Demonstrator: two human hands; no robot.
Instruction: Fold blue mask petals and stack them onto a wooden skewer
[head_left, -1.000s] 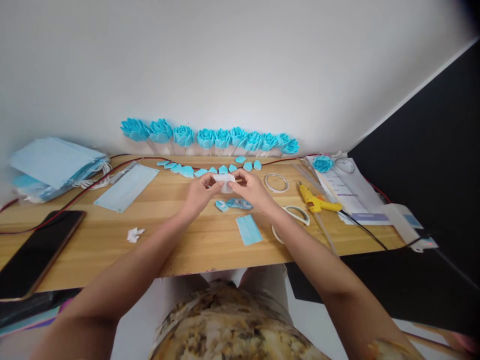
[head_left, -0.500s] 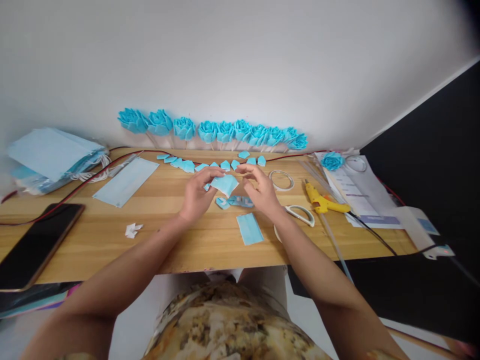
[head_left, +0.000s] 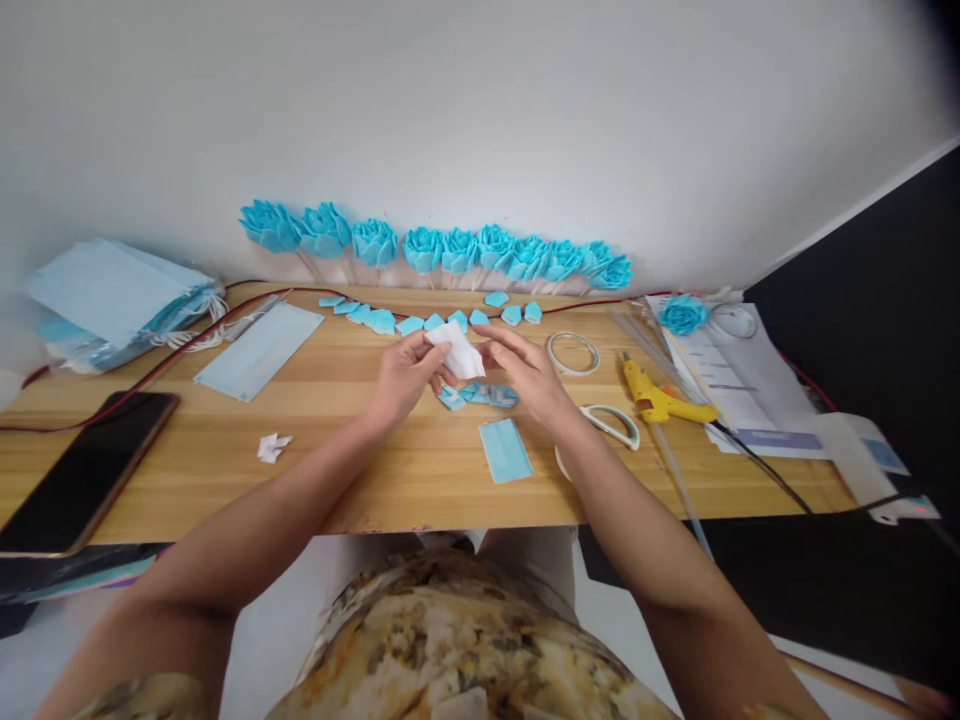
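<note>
My left hand (head_left: 405,380) pinches a cut piece of mask fabric (head_left: 456,352), its white side facing up, above the middle of the table. My right hand (head_left: 529,375) is at the right edge of that piece, fingers stretched out; whether they touch it I cannot tell. Below the hands lie folded blue strips with white patches (head_left: 480,396). A blue rectangle of mask fabric (head_left: 505,450) lies nearer the front edge. Behind the hands, several blue cut petals (head_left: 382,321) form a row. Scissors with white handles (head_left: 611,425) are partly hidden under my right forearm.
Several blue fabric flowers on sticks (head_left: 424,250) lean along the wall. To the right are a tape roll (head_left: 573,353), a yellow glue gun (head_left: 660,400) and papers (head_left: 739,370). A mask stack (head_left: 112,300), phone (head_left: 90,470) and white scraps (head_left: 273,447) are left.
The fabric piece in my left hand has turned over from its blue side to its white side. My right hand has come closer to its edge. The view has shifted slightly.
</note>
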